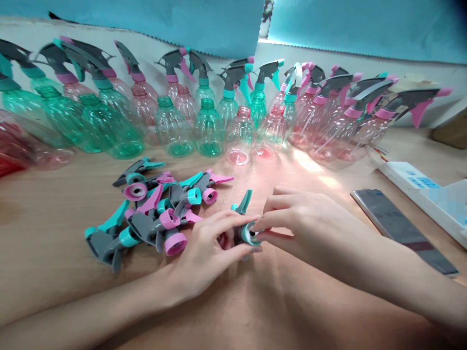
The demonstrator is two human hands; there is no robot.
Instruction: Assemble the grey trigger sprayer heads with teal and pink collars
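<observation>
A grey trigger spray head [243, 197] with a teal lever and teal collar is held low over the table by my left hand [209, 248], its fingers and thumb wrapped round it. The collar's open end faces my right hand [295, 214]. Thumb and fingertips of that hand pinch at the collar opening; whatever is between them is too small to make out. Beside my left hand lies a pile of loose spray heads [146, 223], grey with pink or teal collars and levers.
Behind my hands stand clear green bottles [208, 129] and clear pink bottles [239, 138], several without tops. Other bottles, fitted with spray heads [270, 70], line the back by the wall. At right lie a phone [397, 228] and a white power strip [412, 177].
</observation>
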